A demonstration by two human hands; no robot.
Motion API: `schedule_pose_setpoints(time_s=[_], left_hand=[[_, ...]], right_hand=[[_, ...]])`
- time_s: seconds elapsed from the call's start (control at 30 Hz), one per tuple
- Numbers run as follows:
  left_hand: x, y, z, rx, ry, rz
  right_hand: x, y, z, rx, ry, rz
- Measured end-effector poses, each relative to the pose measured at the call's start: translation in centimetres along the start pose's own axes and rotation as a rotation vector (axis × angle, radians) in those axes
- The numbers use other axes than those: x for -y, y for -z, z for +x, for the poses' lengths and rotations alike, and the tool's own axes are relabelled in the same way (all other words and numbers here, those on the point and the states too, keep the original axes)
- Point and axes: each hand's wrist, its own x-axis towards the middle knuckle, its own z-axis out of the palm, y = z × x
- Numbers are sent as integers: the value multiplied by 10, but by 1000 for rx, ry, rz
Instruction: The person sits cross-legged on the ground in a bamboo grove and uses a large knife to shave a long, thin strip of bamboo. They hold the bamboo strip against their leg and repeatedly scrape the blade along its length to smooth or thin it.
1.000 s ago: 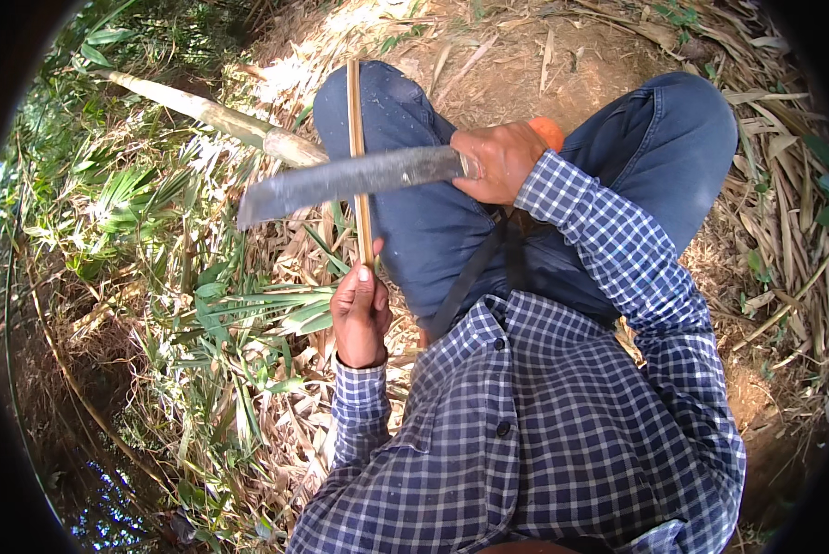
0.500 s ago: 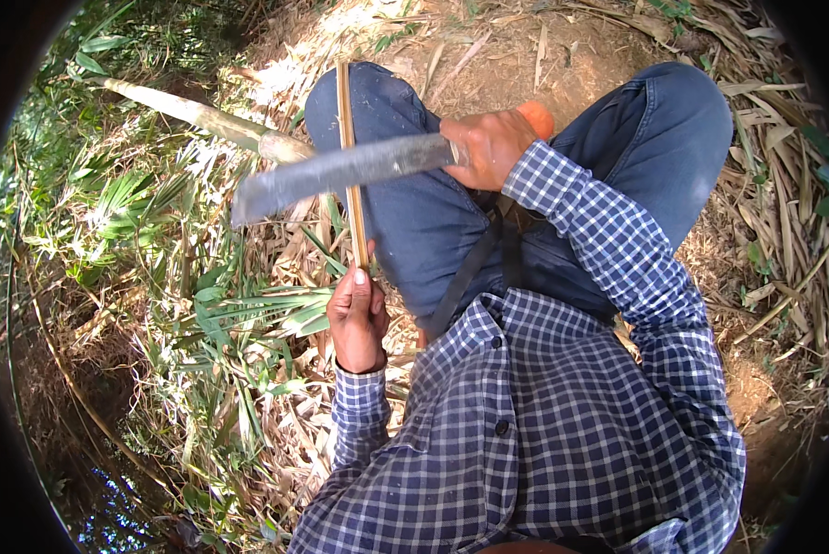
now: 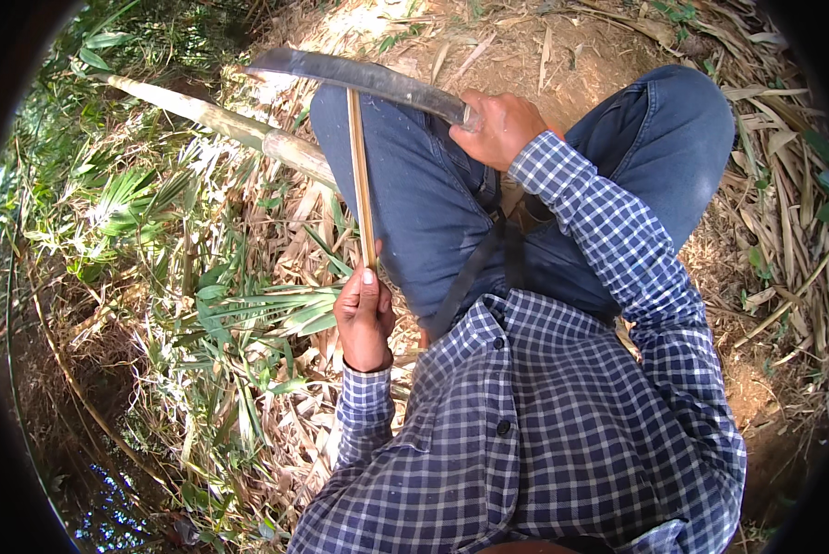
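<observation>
My left hand [image 3: 365, 319] is closed around the lower end of a thin split bamboo strip [image 3: 362, 185], thumb pressed on its face. The strip points away from me, lying along my bent left knee. My right hand [image 3: 502, 129] grips the handle of a machete, mostly hidden in the fist. Its long dark blade [image 3: 359, 76] reaches leftward over the knee, crossing the strip's far end. Whether the edge touches the strip there, I cannot tell.
A pale bamboo pole [image 3: 220, 125] lies to the left, its near end close to my left knee [image 3: 368, 166]. Green palm leaves [image 3: 285, 309] and dry leaf litter cover the ground at left. Dry leaves [image 3: 784, 166] line the right side, with bare brown soil ahead.
The machete has moved away from me, its blade passing from the strip's middle to its far end. The strip and left hand have shifted slightly right.
</observation>
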Motion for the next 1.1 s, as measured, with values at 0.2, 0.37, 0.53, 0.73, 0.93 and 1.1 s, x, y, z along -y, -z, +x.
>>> schedule_pose_setpoints(time_s=[0.2, 0.37, 0.53, 0.73, 0.93, 1.1], left_hand=[[-6, -2, 1, -5, 19, 18], [-2, -3, 8, 12, 8, -32], [-2, -3, 4, 2, 13, -42], [-7, -4, 0, -15, 34, 38], [-10, -9, 3, -6, 9, 73], [-8, -8, 0, -5, 10, 56]], right_hand=[[3, 2, -15, 110, 188, 15], [6, -5, -23, 136, 377, 14], [11, 2, -13, 119, 270, -24], [9, -2, -9, 153, 143, 16], [7, 0, -10, 72, 203, -31], [12, 0, -8, 50, 171, -24]])
